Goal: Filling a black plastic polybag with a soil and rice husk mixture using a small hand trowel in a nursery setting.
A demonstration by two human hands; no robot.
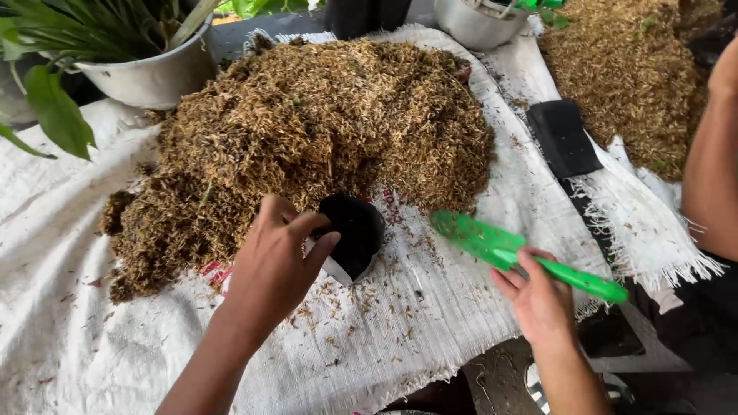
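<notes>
My left hand (275, 257) grips the rim of a small black planting bag (352, 234), holding it open and tilted toward a big heap of brown husk-like fibre (307, 131). My right hand (538, 296) holds a green plastic scoop (507, 250) by its handle, the blade pointing toward the bag and a little to its right. The blade looks empty. Both hands work over a white woven sack cloth (430, 307).
A metal pot with a green leafy plant (146, 73) stands at the back left. Another metal pot (477, 23) is at the back. A second fibre heap (630, 69) lies at right, beside a flat black bag (563, 138). Another person's arm (711, 154) is at the right edge.
</notes>
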